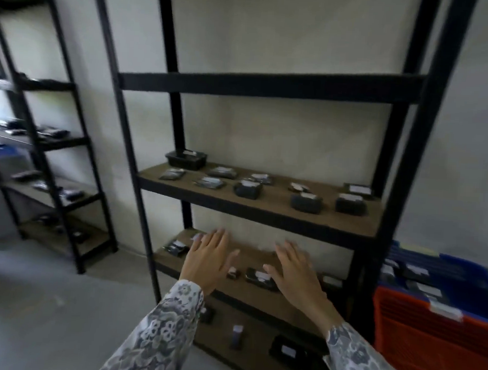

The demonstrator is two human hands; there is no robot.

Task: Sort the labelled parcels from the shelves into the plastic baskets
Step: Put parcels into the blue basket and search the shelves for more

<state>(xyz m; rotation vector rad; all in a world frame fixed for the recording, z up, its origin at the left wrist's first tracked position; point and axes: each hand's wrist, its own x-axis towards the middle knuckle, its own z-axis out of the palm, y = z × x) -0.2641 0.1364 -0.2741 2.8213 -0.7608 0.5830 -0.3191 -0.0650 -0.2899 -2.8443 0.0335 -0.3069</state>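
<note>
Both hands are out in front of the rack, lower centre of the frame, and neither holds anything. Left hand [208,258] has fingers straight and spread wide; right hand [294,269] likewise flat and wide, palm down. I read them as reaching toward the third shelf [293,299], not yet in contact with any parcel.

Task items: small dark labelled parcels sit on the middle shelf [267,212] at frame centre, in two loose rows, with a black tray [185,159] at its back left. More lie on the third shelf: one parcel [176,248] just left of the left hand, one parcel [260,277] between the hands and partly under the right thumb, and a small one [233,273] beside it. The bottom shelf [254,365] carries a few more. Baskets are at the right edge: an orange basket [427,347] in front, a blue basket [460,272] behind it, the latter already holding labelled parcels.

Risks, my judgement:
- Frame is motion-blurred and the labels are unreadable to me; a misread label would send a parcel to the wrong basket.
- Parcels between the hands lie close together; a flat, wide hand could nudge a neighbour off the shelf front.
- Middle shelf's front beam sits just above the hands; lifting straight up could knock knuckles or parcel against it.
- Upright post stands between shelf and baskets; a wide swing right could clip it.
</note>
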